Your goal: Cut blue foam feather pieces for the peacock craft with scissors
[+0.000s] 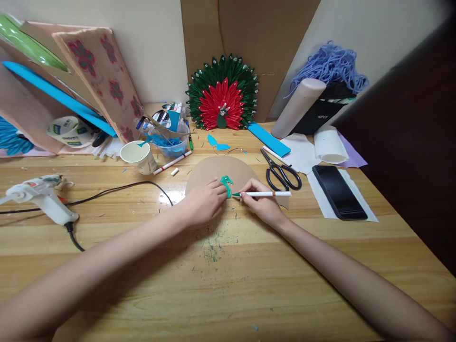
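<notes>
My left hand presses its fingertips on a brown cardboard half-disc lying on the wooden table, right beside a small teal bird-shaped cutout. My right hand grips a white marker pen with a green tip. The pen lies nearly flat, its tip touching the lower edge of the teal cutout.
Black scissors lie just right of the cardboard, a black phone on white paper further right. A glue gun with its cord is at left. A paper cup, a plastic tub and a red-green peacock fan stand behind.
</notes>
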Available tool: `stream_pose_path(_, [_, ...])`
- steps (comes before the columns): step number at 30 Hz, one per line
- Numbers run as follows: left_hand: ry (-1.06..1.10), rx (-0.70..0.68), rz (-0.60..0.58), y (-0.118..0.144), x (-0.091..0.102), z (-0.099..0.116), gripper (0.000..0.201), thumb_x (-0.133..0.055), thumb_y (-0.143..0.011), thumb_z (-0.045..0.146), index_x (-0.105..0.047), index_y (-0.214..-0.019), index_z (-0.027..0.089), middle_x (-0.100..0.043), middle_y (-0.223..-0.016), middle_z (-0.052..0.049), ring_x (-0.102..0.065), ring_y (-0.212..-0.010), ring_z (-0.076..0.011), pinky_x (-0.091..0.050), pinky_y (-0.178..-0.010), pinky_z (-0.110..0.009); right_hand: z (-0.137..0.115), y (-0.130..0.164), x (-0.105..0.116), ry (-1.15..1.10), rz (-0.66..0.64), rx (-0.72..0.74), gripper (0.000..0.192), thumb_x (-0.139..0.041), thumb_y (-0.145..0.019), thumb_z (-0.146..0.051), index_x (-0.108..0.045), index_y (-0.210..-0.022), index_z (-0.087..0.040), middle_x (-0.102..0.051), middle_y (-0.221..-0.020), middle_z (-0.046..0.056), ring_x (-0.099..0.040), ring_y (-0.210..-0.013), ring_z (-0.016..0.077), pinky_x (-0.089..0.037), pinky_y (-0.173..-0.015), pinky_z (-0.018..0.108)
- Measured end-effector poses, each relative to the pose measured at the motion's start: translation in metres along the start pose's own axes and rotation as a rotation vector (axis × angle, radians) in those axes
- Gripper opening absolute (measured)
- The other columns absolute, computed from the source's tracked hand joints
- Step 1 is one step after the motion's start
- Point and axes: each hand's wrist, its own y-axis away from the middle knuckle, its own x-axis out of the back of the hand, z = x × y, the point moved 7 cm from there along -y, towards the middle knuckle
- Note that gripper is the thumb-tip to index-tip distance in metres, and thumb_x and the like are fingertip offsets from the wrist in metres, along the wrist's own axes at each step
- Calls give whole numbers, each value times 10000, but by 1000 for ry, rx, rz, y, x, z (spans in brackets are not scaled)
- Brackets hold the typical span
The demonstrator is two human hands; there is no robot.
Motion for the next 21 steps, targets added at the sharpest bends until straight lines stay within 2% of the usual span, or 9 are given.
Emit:
stream_pose_path(3, [42,13,-72,-2,3,-4,259,-391,-859,152,-599,-1014,143,-628,-1067,-90,-577,-1012,-213,-413,-950,-355,1,1,2,-20,25,11,130,-541,-808,-293,-501,-721,-204,-545,-647,-6,-517,-614,143,-392,-554,263])
stream_pose_path(6, [87,29,-97,2,4,-7,287,-381,-862,149,-578,-1071,158,-616,-1110,-84,-595,-996,-206,-446,-879,-318,1,0,3,-16,48,24,129,-539,-813,-293,-504,-724,-206,-537,-658,-7,-521,-627,145,-400,-572,269])
stream_pose_path(16, [81,-21,-116,12,-4,-11,424,-369,-836,126,-487,-1242,155,-510,-1312,-91,-548,-1123,-200,-416,-931,-295,-2,0,6,-93,118,50,143,-544,-816,-346,-507,-773,-215,-556,-718,-2,-557,-675,155,-438,-614,281])
stream_pose_path(21, [69,-20,-113,9,-2,-9,429,-370,-811,97,-515,-1213,132,-517,-1302,-101,-551,-1110,-203,-427,-912,-288,-3,0,6,-82,105,66,130,-538,-817,-339,-514,-780,-217,-557,-725,2,-550,-675,156,-430,-597,275])
